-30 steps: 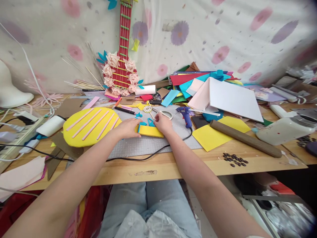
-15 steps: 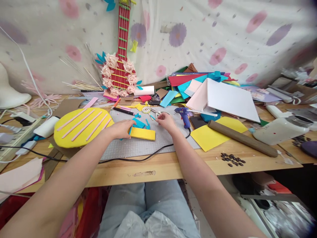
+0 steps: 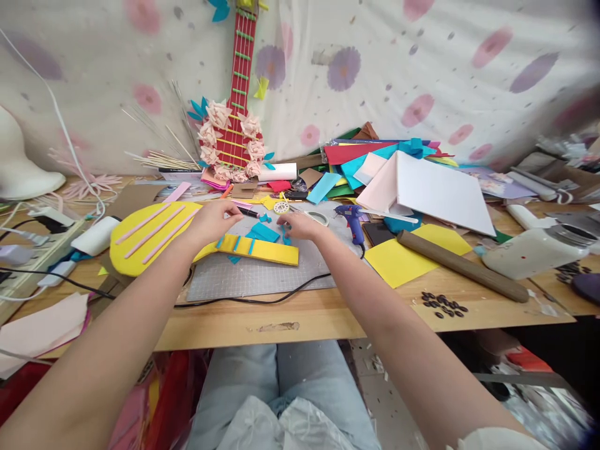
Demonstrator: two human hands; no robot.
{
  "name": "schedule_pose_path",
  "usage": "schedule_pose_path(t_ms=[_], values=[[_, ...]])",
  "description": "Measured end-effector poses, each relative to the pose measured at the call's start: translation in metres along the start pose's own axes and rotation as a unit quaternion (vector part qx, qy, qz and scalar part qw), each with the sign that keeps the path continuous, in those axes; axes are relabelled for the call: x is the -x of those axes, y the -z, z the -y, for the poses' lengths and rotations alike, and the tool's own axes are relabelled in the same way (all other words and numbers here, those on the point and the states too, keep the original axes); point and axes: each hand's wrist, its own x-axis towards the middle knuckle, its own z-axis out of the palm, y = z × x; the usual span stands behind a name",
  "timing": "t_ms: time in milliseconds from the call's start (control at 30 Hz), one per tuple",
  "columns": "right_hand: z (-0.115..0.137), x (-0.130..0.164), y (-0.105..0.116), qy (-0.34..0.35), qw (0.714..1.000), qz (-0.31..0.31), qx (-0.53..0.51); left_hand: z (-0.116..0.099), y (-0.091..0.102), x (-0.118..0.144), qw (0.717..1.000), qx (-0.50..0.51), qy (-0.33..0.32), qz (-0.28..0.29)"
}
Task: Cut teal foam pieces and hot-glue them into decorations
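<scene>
A yellow foam guitar body (image 3: 140,244) with pink strips lies on the left of the table. A long yellow neck strip (image 3: 274,252) with small blue bars runs from it across the grey cutting mat (image 3: 262,281). My left hand (image 3: 213,219) rests palm down on the body's right end, fingers spread. My right hand (image 3: 300,226) hovers over the mat just behind the strip. Its fingertips are at small blue foam scraps (image 3: 265,232), and whether they pinch one is unclear.
A blue glue gun (image 3: 352,219) lies right of my right hand, its black cord crossing the mat's front. Beyond are scissors (image 3: 316,217), a yellow sheet (image 3: 403,256), a brown roll (image 3: 462,265), a white jar (image 3: 534,250), stacked coloured foam and a red paper guitar (image 3: 237,125).
My left hand moved left and back onto the yellow body, uncovering more of the neck strip and its blue bars. My right hand moved left toward the blue scraps.
</scene>
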Motion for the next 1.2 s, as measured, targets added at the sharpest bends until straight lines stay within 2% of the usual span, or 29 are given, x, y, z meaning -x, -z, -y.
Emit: schedule_pose_path(t_ms=[67, 133, 167, 233, 300, 333, 433, 533, 600, 833, 1200], values=[[-0.003, -0.002, 0.004, 0.007, 1.000, -0.018, -0.003, 0.005, -0.001, 0.003, 0.999, -0.025, 0.021, -0.028], [-0.006, 0.001, 0.011, -0.006, 0.994, -0.099, -0.047, 0.011, -0.003, 0.005, 0.998, -0.037, 0.027, -0.042], [-0.006, 0.003, 0.015, -0.026, 0.983, -0.160, -0.085, 0.014, -0.004, 0.006, 0.998, -0.037, 0.029, -0.047], [-0.002, 0.011, 0.023, -0.075, 0.940, -0.284, -0.171, 0.017, -0.007, 0.008, 0.997, -0.029, 0.040, -0.058], [0.007, 0.021, 0.024, -0.092, 0.903, -0.350, -0.231, 0.018, -0.010, 0.009, 0.995, -0.010, 0.065, -0.075], [0.014, 0.027, 0.021, -0.075, 0.903, -0.345, -0.245, 0.018, -0.012, 0.009, 0.993, 0.002, 0.080, -0.084], [0.038, 0.046, -0.001, -0.014, 0.934, -0.264, -0.239, 0.016, -0.020, 0.011, 0.987, 0.031, 0.120, -0.102], [0.055, 0.059, -0.024, -0.001, 0.953, -0.194, -0.233, 0.015, -0.029, 0.015, 0.986, 0.037, 0.125, -0.102], [0.060, 0.064, -0.031, 0.010, 0.962, -0.170, -0.215, 0.015, -0.032, 0.017, 0.987, 0.036, 0.120, -0.099], [0.060, 0.064, -0.029, 0.016, 0.976, -0.156, -0.148, 0.022, -0.036, 0.020, 0.992, 0.017, 0.097, -0.082], [0.059, 0.064, -0.035, 0.022, 0.980, -0.157, -0.122, 0.020, -0.037, 0.019, 0.994, 0.005, 0.085, -0.074]])
